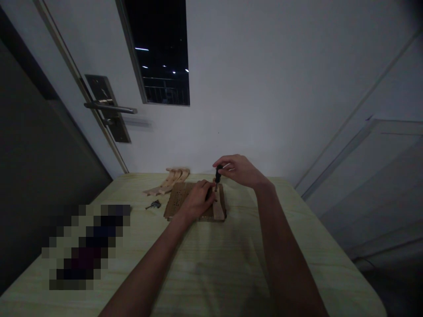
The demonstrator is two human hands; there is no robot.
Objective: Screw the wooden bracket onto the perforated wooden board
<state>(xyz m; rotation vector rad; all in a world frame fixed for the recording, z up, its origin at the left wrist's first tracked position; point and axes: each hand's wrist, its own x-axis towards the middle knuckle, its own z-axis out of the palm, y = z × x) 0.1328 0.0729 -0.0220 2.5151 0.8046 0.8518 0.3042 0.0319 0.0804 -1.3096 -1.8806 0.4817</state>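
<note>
My right hand grips the black handle of a screwdriver held nearly upright. The screwdriver's shaft points down at a pale wooden piece lying along the right side of a brown slatted wooden board. Bent over the board, my left hand has its fingertips and thumb closed against that wooden piece, close to the screwdriver's tip. The tip itself and any screw under it are too small and dark to make out.
Several curved wooden pieces lie behind the board to the left. A small pile of screws is left of the board. A blurred-out dark object lies at the table's left. A white door with a handle stands behind the table.
</note>
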